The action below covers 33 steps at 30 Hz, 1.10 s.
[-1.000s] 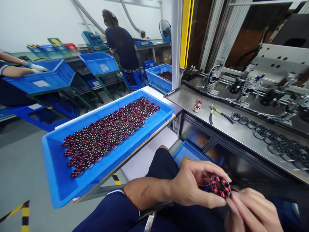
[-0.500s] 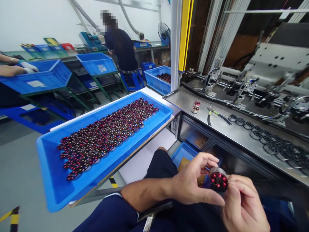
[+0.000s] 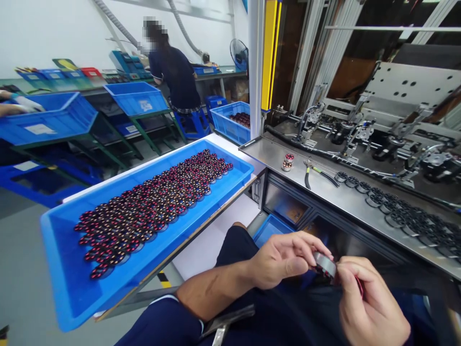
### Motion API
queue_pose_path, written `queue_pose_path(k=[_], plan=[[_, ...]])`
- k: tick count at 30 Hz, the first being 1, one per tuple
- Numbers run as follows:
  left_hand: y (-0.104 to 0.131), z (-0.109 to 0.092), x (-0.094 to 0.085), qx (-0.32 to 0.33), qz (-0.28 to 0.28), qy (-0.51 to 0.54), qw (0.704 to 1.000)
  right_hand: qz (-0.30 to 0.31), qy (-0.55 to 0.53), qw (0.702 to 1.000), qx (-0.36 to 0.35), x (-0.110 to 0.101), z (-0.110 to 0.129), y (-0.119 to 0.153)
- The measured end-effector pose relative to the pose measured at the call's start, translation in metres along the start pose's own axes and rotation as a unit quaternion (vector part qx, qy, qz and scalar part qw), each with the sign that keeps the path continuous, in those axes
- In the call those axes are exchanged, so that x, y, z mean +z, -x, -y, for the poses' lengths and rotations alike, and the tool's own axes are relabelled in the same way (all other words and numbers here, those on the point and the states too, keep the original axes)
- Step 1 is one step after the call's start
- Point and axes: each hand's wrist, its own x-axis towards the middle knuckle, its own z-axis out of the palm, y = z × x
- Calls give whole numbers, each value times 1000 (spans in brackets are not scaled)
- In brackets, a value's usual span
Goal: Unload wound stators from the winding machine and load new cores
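Observation:
Between my hands is a small round motor part (image 3: pixel 324 264), with a smooth grey metal ring and dark and red parts beneath it. My left hand (image 3: pixel 279 262) is closed on its left side, fingertips over the top of the ring. My right hand (image 3: pixel 370 298) is closed in a pinch at the ring's right edge. A thin red piece (image 3: pixel 360 287) shows between the right fingers; its kind is not clear. To the left, a blue tray (image 3: pixel 65 298) holds many red-and-black round motor parts (image 3: pixel 151 202) in rows.
On the metal bench (image 3: pixel 266 156) are a small stack of motor parts (image 3: pixel 287 162), cutting pliers (image 3: pixel 320 174) and several black rings (image 3: pixel 392 206). Machine fixtures (image 3: pixel 392 139) stand behind. A co-worker (image 3: pixel 176 72) sits at the back; another person's gloved hand (image 3: pixel 29 103) is over a blue bin (image 3: pixel 54 117).
My hands have tilted the motor part, so its grey ring now faces me instead of its red-and-black face. My left thumb has drawn back leftward. The view has shifted slightly.

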Motion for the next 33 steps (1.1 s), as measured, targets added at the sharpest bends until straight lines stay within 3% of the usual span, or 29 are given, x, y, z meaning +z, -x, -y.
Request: queue_pose_path(k=[3, 5, 7, 9, 12, 15, 18, 21, 23, 28, 33], plan=[[0, 1, 1, 6, -40, 42, 998, 31, -24, 999, -22, -4, 1, -3], [0, 5, -1, -47, -57, 61, 995, 50, -8, 996, -72, -9, 1, -7], [0, 12, -4, -139, -19, 69, 988, 72, 30, 989, -123, -15, 0, -11], [0, 18, -8, -211, 53, 82, 973, 92, 68, 980, -166, -20, -1, -14], [1, 23, -8, -210, 100, 107, 967, 93, 94, 974, -186, -24, -2, -13], [3, 21, -3, -149, 56, 72, 985, 55, 66, 989, -117, -16, -2, -6], [6, 16, 1, -33, 3, -102, 994, 6, -29, 999, 14, -4, -1, 4], [6, 9, 0, 140, 6, -318, 938, -13, -151, 973, 172, 6, 0, 11], [6, 5, -2, 210, 26, -391, 896, -15, -222, 939, 261, 10, -1, 13], [5, -1, -4, 197, 42, -454, 868, -26, -341, 854, 392, 15, -5, 17], [2, -6, -2, 246, 42, -469, 847, -27, -359, 830, 427, 16, -9, 22]])
